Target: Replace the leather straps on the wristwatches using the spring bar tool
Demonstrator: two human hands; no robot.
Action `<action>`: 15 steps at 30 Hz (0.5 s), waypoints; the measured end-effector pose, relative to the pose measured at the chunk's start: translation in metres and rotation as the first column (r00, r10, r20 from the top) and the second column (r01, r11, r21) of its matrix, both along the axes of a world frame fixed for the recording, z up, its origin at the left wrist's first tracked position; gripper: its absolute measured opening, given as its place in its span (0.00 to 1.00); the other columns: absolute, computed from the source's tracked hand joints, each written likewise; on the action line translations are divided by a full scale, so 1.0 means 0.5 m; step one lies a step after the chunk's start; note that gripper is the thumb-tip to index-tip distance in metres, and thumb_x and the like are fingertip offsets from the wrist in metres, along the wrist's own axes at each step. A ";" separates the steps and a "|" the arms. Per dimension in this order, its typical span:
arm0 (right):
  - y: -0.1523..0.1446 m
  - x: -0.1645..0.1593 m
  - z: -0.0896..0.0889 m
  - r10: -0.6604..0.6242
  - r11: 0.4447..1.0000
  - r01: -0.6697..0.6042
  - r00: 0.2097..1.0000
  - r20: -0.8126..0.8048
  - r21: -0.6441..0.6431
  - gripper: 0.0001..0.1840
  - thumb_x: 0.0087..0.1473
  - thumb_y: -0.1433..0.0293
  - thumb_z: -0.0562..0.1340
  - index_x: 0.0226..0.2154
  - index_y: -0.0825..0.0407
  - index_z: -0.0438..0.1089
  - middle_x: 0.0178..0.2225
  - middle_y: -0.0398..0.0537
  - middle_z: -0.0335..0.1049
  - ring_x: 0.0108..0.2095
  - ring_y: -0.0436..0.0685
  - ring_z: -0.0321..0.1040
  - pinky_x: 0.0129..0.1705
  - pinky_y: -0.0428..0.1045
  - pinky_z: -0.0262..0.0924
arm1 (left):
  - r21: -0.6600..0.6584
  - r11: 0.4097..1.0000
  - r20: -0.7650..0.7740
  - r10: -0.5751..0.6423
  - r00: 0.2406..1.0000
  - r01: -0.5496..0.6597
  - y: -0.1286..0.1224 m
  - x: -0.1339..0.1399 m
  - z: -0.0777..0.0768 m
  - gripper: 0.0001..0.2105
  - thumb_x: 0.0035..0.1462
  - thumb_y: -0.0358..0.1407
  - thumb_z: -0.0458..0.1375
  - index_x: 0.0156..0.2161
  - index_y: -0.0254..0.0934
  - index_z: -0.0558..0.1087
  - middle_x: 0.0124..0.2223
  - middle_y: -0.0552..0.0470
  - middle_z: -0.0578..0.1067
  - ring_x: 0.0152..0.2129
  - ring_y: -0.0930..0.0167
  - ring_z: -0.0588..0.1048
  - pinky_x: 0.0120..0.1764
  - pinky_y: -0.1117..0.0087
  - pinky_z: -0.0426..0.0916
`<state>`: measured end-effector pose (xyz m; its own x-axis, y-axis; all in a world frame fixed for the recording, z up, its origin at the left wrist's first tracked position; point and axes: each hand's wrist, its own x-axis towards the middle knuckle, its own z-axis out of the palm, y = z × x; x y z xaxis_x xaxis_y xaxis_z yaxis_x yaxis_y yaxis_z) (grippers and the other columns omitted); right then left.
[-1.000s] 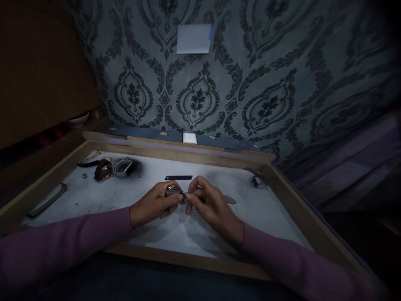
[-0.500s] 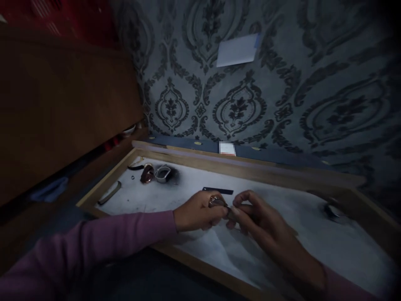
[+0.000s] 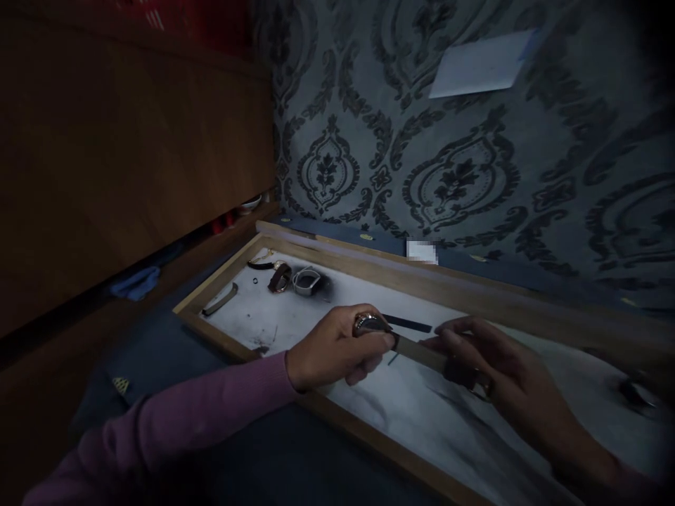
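My left hand (image 3: 337, 344) is closed round a wristwatch (image 3: 370, 325) with a metal case, held face up with the thumb on its near side. From the case the watch's olive-brown strap (image 3: 422, 353) stretches right to my right hand (image 3: 496, 372), whose curved fingers hold it close to the buckle (image 3: 481, 388). Some of those fingertips are blurred. Just beyond the hands, a dark flat strip (image 3: 406, 323) lies on the white sheet (image 3: 369, 393). A thin dark sliver (image 3: 393, 358) shows beneath the strap.
A shallow wooden tray (image 3: 337, 422) surrounds the sheet. At its left end lie a grey-white watch (image 3: 306, 281), a brown-strapped watch (image 3: 280, 277), a black-strapped watch (image 3: 262, 265) and a loose olive strap piece (image 3: 220, 301). A dark blurred object (image 3: 635, 393) lies right. Patterned wall (image 3: 327, 169) stands behind.
My right hand has moved away from my left, to the right, and the strap now shows stretched between them. The view has swung left, so the surroundings sit further right.
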<state>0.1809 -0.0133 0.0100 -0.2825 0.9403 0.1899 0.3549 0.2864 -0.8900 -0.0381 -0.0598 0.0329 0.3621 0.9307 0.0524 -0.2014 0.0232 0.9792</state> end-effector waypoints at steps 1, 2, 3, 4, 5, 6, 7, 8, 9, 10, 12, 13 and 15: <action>0.002 -0.003 -0.003 0.021 1.000 -0.022 0.999 0.050 0.008 0.23 0.53 0.47 0.60 0.31 0.51 0.67 0.27 0.53 0.75 0.23 0.57 0.70 0.21 0.48 0.65 | -0.006 1.000 0.010 0.000 1.000 0.000 -0.004 -0.006 -0.002 0.10 0.53 0.38 0.60 0.30 0.35 0.64 0.17 0.63 0.63 0.10 0.82 0.59 0.13 0.81 0.52; 0.003 -0.005 -0.007 0.041 0.999 -0.043 0.994 0.100 0.013 0.23 0.53 0.48 0.60 0.31 0.52 0.68 0.28 0.53 0.75 0.25 0.57 0.72 0.23 0.48 0.67 | -0.014 1.000 0.018 0.000 1.000 0.000 -0.008 -0.013 -0.005 0.11 0.53 0.39 0.60 0.30 0.35 0.64 0.17 0.63 0.63 0.10 0.82 0.59 0.13 0.81 0.52; 0.005 -0.006 -0.009 0.062 0.998 -0.066 0.987 0.146 0.019 0.23 0.54 0.48 0.60 0.31 0.52 0.68 0.29 0.53 0.75 0.26 0.58 0.73 0.25 0.48 0.67 | -0.023 1.000 0.025 0.001 1.000 0.000 -0.011 -0.019 -0.007 0.11 0.53 0.39 0.61 0.29 0.35 0.63 0.17 0.63 0.63 0.10 0.82 0.59 0.13 0.81 0.52; 0.007 -0.006 -0.011 0.082 0.996 -0.088 0.979 0.185 0.025 0.23 0.54 0.48 0.59 0.31 0.52 0.69 0.30 0.53 0.75 0.28 0.58 0.73 0.26 0.48 0.68 | -0.031 1.000 0.029 0.002 1.000 -0.001 -0.013 -0.024 -0.010 0.11 0.53 0.39 0.61 0.30 0.35 0.63 0.17 0.63 0.63 0.10 0.82 0.58 0.13 0.81 0.53; 0.008 -0.006 -0.012 0.103 0.993 -0.112 0.971 0.217 0.030 0.22 0.54 0.49 0.59 0.31 0.52 0.70 0.31 0.53 0.76 0.28 0.58 0.74 0.26 0.48 0.68 | -0.034 0.999 0.035 0.001 0.999 0.001 -0.016 -0.030 -0.011 0.11 0.53 0.38 0.60 0.30 0.35 0.64 0.17 0.63 0.63 0.10 0.82 0.58 0.13 0.81 0.53; 0.011 -0.006 -0.011 0.120 0.990 -0.133 0.963 0.243 0.039 0.22 0.55 0.49 0.59 0.32 0.51 0.71 0.31 0.52 0.76 0.28 0.58 0.74 0.27 0.48 0.68 | -0.033 0.999 0.039 -0.003 0.999 0.005 -0.019 -0.036 -0.011 0.10 0.54 0.37 0.60 0.30 0.35 0.64 0.17 0.63 0.63 0.10 0.82 0.58 0.13 0.81 0.53; 0.013 -0.008 -0.007 0.135 0.987 -0.153 0.955 0.266 0.048 0.22 0.55 0.49 0.58 0.32 0.51 0.71 0.31 0.52 0.76 0.29 0.58 0.74 0.27 0.48 0.67 | -0.028 1.000 0.041 -0.008 0.999 0.009 -0.024 -0.042 -0.010 0.09 0.55 0.36 0.59 0.31 0.35 0.64 0.18 0.63 0.63 0.10 0.82 0.59 0.13 0.81 0.54; 0.017 -0.012 0.001 0.150 0.983 -0.174 0.947 0.284 0.058 0.22 0.56 0.49 0.58 0.32 0.51 0.72 0.31 0.52 0.76 0.29 0.58 0.74 0.27 0.48 0.67 | -0.025 1.000 0.037 -0.011 0.999 0.012 -0.031 -0.049 -0.007 0.07 0.55 0.35 0.59 0.31 0.35 0.64 0.18 0.63 0.63 0.10 0.82 0.59 0.14 0.81 0.54; 0.021 -0.022 0.012 0.155 0.979 -0.187 0.941 0.301 0.078 0.22 0.56 0.50 0.58 0.32 0.51 0.72 0.31 0.52 0.76 0.29 0.59 0.74 0.26 0.48 0.67 | -0.028 1.000 0.026 -0.010 1.000 0.011 -0.039 -0.056 -0.002 0.06 0.56 0.33 0.58 0.32 0.35 0.64 0.18 0.63 0.64 0.10 0.82 0.59 0.14 0.82 0.54; 0.026 -0.038 0.027 0.164 0.972 -0.206 0.936 0.312 0.109 0.22 0.56 0.50 0.57 0.32 0.51 0.73 0.30 0.52 0.75 0.30 0.59 0.74 0.28 0.49 0.67 | -0.033 0.999 0.010 -0.001 1.000 0.002 -0.050 -0.063 0.003 0.05 0.57 0.32 0.57 0.32 0.35 0.64 0.18 0.62 0.64 0.11 0.82 0.59 0.15 0.82 0.54; 0.040 -0.095 0.062 0.268 0.935 -0.329 0.899 0.346 0.130 0.20 0.58 0.52 0.57 0.34 0.50 0.74 0.33 0.52 0.76 0.34 0.60 0.74 0.31 0.50 0.68 | -0.071 0.997 -0.005 0.021 1.000 -0.022 -0.078 -0.079 0.014 0.04 0.58 0.32 0.55 0.33 0.35 0.64 0.18 0.62 0.63 0.11 0.83 0.59 0.15 0.83 0.54; 0.047 -0.138 0.079 0.345 0.899 -0.412 0.874 0.341 0.147 0.18 0.59 0.55 0.56 0.36 0.50 0.74 0.36 0.52 0.76 0.37 0.61 0.74 0.34 0.50 0.69 | -0.082 0.996 -0.001 0.037 0.999 -0.037 -0.095 -0.088 0.018 0.04 0.59 0.32 0.55 0.34 0.35 0.64 0.18 0.63 0.63 0.11 0.83 0.59 0.15 0.83 0.53; 0.060 -0.250 0.106 0.510 0.781 -0.593 0.787 0.348 0.197 0.14 0.60 0.61 0.57 0.41 0.51 0.72 0.41 0.52 0.76 0.43 0.60 0.73 0.41 0.52 0.68 | -0.130 0.988 0.010 0.081 0.997 -0.079 -0.133 -0.107 0.023 0.05 0.59 0.34 0.56 0.35 0.35 0.64 0.18 0.63 0.63 0.11 0.83 0.58 0.14 0.83 0.52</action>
